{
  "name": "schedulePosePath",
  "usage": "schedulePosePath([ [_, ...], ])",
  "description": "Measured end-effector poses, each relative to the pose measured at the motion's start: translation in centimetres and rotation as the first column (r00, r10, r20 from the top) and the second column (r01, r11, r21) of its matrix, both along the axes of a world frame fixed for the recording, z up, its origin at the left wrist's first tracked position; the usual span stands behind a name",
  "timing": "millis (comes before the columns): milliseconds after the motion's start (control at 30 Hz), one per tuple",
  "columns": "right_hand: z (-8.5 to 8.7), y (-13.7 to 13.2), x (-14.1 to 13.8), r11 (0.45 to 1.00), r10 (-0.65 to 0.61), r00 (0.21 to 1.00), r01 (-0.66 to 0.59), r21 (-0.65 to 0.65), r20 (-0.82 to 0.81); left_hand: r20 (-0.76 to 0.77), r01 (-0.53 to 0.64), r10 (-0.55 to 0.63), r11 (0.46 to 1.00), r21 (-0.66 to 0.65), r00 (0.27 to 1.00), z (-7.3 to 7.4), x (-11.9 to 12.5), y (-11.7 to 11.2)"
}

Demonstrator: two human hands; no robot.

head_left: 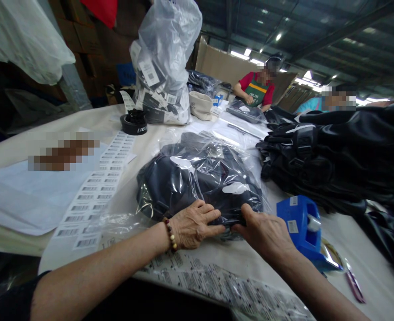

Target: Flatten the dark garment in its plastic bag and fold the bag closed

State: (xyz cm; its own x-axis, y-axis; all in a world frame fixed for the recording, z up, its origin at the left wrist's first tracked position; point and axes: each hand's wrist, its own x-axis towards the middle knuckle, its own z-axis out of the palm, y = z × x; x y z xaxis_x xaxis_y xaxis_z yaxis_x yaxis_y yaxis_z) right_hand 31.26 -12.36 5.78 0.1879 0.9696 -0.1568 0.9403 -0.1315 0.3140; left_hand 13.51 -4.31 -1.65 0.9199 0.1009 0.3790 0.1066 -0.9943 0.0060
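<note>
A dark folded garment in a clear plastic bag (pixel 197 178) lies on the white table (pixel 367 267) right in front of me. My left hand (pixel 192 225), with a bead bracelet at the wrist, is closed on the bag's near edge. My right hand (pixel 265 232) pinches the same edge from the right, fingers curled over the plastic. The two hands nearly meet at the bag's opening.
A blue tape dispenser (pixel 304 227) stands just right of my right hand. Barcode label sheets (pixel 96 191) lie to the left, a pile of black garments (pixel 344 156) to the right. A tall plastic bag of tags (pixel 165 67) stands behind. Two people work at the far end.
</note>
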Motion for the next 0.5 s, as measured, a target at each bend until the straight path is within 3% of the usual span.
schedulePosePath([
  [233,-0.1,-0.4,1.0,1.000,-0.009,0.995,0.012,0.028,-0.102,-0.024,-0.003,0.003,1.000,-0.009,1.000,0.1,0.1,0.0],
  [367,-1.4,-1.6,1.7,0.967,0.074,0.978,-0.023,0.252,-0.197,-0.005,-0.010,0.010,1.000,-0.004,1.000,-0.2,0.1,0.0],
  [433,-2.3,-2.3,1.3,0.876,0.206,0.964,-0.105,0.471,-0.169,0.009,-0.020,0.020,1.000,0.002,1.000,-0.2,0.0,0.0],
  [500,-3.3,-3.0,0.4,0.729,0.350,0.931,-0.201,0.655,-0.104,0.001,-0.025,0.025,1.000,0.011,1.000,-0.2,0.1,0.0],
])
